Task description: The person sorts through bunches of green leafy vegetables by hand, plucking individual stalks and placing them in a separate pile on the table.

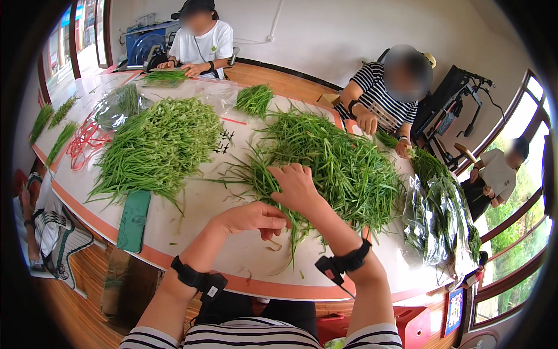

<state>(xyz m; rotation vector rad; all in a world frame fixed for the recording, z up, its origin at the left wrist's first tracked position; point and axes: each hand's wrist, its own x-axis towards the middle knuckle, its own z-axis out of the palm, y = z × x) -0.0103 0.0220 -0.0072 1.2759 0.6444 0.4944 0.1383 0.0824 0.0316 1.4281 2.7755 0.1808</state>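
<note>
A large loose heap of long, thin green stalks, like chives (343,168), spreads over the white table in front of me. My right hand (295,187) is at the heap's near left edge, fingers apart and touching the leaves. Just below and left of it, my left hand (254,219) hovers over the table with its fingers curled together. Whatever it pinches, if anything, is too small to make out. Some stalks trail down beside both hands toward the table's front edge. Left of my hands lies a neater pile of green stalks with bud-like tips (160,139).
A green phone case (134,221) lies near the front left edge. Red ties (87,142) and a clear bag of greens (119,106) are beyond it. Bagged greens (442,221) stand at right. Two co-workers (206,43) (378,87) handle greens across the table; another person (494,174) is by the windows.
</note>
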